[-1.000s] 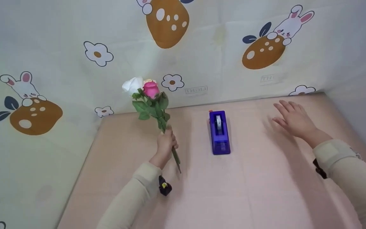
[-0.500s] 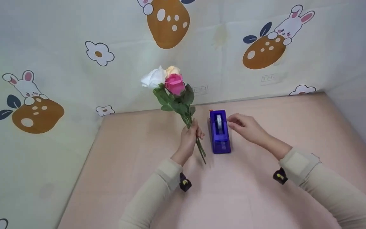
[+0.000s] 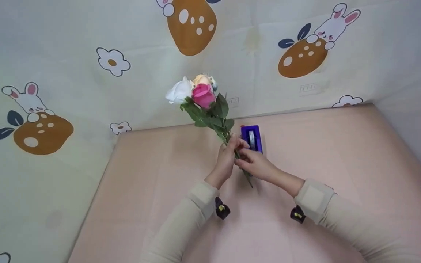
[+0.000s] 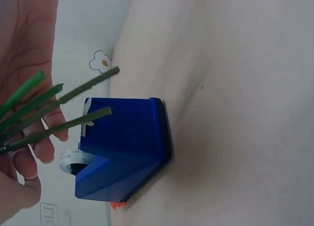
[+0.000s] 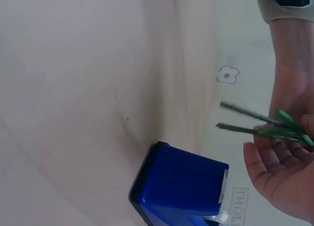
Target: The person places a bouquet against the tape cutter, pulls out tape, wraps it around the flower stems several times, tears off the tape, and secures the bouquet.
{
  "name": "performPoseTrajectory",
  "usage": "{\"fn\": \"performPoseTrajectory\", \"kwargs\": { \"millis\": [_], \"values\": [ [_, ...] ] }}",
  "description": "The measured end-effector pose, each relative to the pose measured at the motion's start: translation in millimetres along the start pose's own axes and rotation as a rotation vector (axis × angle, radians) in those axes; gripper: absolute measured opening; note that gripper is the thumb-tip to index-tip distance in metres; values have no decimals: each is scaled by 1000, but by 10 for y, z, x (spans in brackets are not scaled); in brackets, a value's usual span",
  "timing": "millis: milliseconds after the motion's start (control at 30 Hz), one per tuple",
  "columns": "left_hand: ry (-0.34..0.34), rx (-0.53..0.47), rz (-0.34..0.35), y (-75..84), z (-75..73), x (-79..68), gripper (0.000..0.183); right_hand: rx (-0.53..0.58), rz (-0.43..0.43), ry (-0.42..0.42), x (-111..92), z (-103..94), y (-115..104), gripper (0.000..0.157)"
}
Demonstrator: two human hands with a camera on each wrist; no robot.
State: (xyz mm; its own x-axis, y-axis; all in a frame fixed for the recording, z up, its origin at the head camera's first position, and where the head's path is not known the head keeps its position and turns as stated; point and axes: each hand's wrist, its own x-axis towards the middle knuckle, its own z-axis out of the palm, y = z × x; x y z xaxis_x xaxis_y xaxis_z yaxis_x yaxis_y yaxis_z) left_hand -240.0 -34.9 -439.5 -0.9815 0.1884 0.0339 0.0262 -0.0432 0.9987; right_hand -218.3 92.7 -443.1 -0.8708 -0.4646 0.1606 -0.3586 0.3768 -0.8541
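Observation:
A small bunch of roses point(image 3: 204, 96), with white, pink and cream blooms, is held upright and slanted left in the head view. My left hand point(image 3: 226, 160) grips its green stems below the leaves. Just beneath, my right hand point(image 3: 260, 166) has the stems between thumb and curled fingers. The cut stem ends point(image 4: 88, 85) stick out past the hands, seen in both wrist views. Behind the hands stands a blue tape dispenser point(image 3: 256, 138) with a roll of clear tape, its near part hidden by the right hand.
The pink-covered table point(image 3: 305, 226) runs back to a pale wall cloth point(image 3: 250, 65) printed with rabbits and flowers. In the wrist views the dispenser's blue body point(image 5: 184, 179) stands on the table close to the stems.
My left hand has carried the roses to the right, in front of the dispenser. My right hand has come in from the far right, past the dispenser, to the stems.

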Motion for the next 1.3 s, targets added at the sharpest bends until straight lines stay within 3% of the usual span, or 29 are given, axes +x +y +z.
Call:
{"fn": "performPoseTrajectory", "kwargs": {
  "millis": [267,400,533,767,833,933,1033,1133,1233,1300],
  "values": [
    [-50,-12,57,167,59,-147,50,91,-8,-105,19,55,93,16],
    [-54,-16,62,83,43,-91,52,123,-9,-131,21,82,119,19],
    [-52,-24,50,-41,19,6,59,143,-14,-57,20,107,136,21],
    [-95,13,84,-59,-21,7,79,-53,-47,68,-15,102,119,23],
    [-146,38,92,-63,-49,-23,81,-124,-56,80,-34,76,99,28],
    [-260,80,52,-110,-114,-107,82,-224,-64,88,-77,9,68,32],
    [-372,249,-56,-166,-190,-249,77,-336,-80,80,-129,-69,48,18],
    [-515,633,-131,-188,-250,-432,52,-499,-149,68,-191,-119,70,15],
    [-704,1056,-114,-131,-243,-634,34,-676,-251,75,-269,-122,136,18],
    [-814,1232,-69,-55,-197,-761,28,-774,-312,80,-323,-98,195,21]
  ]
}}
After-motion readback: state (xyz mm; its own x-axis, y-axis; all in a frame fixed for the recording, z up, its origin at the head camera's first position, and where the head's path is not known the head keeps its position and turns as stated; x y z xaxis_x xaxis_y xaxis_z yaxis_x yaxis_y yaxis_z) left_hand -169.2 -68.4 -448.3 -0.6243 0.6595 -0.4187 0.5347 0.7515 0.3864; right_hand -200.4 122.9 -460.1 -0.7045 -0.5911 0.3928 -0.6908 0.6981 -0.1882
